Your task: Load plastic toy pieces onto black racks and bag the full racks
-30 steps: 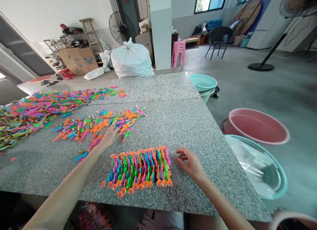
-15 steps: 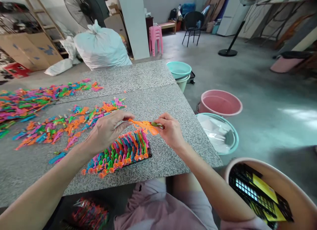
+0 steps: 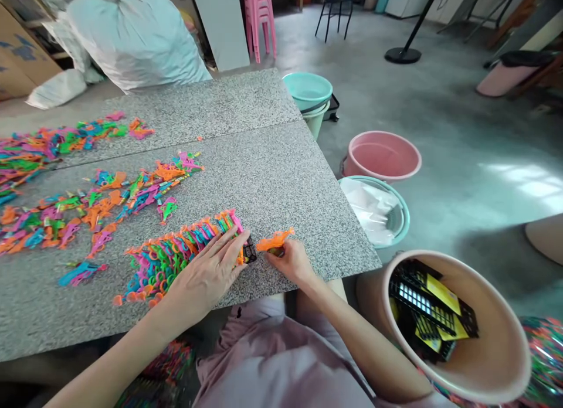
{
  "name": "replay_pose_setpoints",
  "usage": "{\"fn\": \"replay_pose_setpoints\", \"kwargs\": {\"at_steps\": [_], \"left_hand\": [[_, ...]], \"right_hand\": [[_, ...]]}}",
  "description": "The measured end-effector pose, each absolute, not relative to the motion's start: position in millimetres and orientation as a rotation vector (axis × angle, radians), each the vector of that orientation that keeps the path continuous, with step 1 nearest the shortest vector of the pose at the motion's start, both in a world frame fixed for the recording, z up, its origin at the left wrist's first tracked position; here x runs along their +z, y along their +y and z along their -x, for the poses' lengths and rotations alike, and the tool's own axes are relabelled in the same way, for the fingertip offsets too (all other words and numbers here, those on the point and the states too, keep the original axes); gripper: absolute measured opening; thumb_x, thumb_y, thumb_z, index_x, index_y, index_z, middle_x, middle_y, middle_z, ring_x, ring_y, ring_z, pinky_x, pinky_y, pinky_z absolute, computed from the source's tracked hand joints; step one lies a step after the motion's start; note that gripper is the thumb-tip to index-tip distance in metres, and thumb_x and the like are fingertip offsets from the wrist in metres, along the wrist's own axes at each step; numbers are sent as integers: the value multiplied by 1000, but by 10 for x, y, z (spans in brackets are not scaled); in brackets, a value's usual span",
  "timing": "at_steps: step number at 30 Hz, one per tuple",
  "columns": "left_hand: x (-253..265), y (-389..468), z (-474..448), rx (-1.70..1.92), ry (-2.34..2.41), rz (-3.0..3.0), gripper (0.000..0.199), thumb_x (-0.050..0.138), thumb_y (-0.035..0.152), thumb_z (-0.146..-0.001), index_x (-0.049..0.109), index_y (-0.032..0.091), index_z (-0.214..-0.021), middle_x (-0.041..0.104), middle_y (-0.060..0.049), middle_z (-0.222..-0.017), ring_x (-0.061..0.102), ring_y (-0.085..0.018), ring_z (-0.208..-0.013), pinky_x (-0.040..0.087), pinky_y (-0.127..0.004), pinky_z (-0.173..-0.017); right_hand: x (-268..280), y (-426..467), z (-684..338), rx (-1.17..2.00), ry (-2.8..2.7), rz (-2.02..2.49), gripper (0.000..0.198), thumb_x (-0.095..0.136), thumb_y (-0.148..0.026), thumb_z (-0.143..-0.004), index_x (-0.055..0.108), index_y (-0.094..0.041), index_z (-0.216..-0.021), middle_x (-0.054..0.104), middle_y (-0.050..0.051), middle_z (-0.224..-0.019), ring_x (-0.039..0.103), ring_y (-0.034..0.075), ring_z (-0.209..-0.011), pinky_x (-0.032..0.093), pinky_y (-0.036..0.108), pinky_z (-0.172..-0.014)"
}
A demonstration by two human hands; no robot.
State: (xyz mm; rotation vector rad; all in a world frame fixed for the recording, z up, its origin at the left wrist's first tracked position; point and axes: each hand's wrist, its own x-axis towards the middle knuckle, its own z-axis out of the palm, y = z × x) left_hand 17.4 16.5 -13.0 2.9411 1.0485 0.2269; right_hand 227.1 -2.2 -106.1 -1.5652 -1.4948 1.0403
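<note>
The left hand (image 3: 211,270) lies flat, fingers spread, pressing on the near right end of the row of toys (image 3: 176,257) packed side by side on the table (image 3: 272,179); it grips nothing; a black rack (image 3: 249,252) shows just beyond its fingertips. The right hand (image 3: 292,260) sits just right of the row, fingers pinched shut on an orange toy (image 3: 273,241) held low over the table near its near edge; toy and row are close but apart. Loose toys (image 3: 109,200) lie scattered to the far left. Right of the table stand a teal basin (image 3: 396,206), a pink basin (image 3: 382,156) and, nearest, a pink bucket (image 3: 492,361) holding black and yellow cards.
</note>
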Motion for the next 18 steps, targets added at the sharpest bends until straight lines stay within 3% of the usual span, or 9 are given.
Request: {"fn": "replay_pose_setpoints", "kwargs": {"at_steps": [4,7,12,14,18], "left_hand": [[-102,136,-199,218,1125,-2888,53,38,31,-103,26,19,-153,49,-15,-150,45,-26,-141,48,-44,-111],[-76,121,-223,244,1144,-2881,55,40,28,-102,24,20,-153,51,-16,-148,49,-27,-139,51,-44,-107],[-33,119,-266,306,1128,-2873,55,40,25,-101,25,19,-153,54,-16,-145,52,-27,-135,54,-44,-104],[-30,119,-275,325,1126,-2885,54,40,24,-101,25,18,-152,55,-16,-144,53,-27,-135,55,-42,-103],[-52,122,-264,324,1124,-2875,53,40,23,-101,25,18,-151,53,-17,-145,55,-26,-133,55,-41,-102]], "right_hand": [[-1040,-26,-2228,1130,-1409,1617,16,66,-22,-77,61,-18,-62,54,-5,-53,46,9,-49,34,21,-50],[-1037,-6,-2151,1127,-1481,1561,5,66,-16,-75,66,-19,-71,58,-5,-58,52,12,-55,39,21,-55],[-994,53,-2025,1049,-1620,1584,11,65,-14,-79,70,-19,-87,69,-2,-72,61,14,-66,44,22,-63],[-964,76,-2008,1014,-1657,1693,4,68,-19,-81,71,-18,-83,71,2,-73,63,15,-66,43,23,-62],[-917,89,-2023,964,-1714,1852,16,72,-25,-81,68,-17,-68,70,3,-68,63,16,-63,39,24,-59]]}}
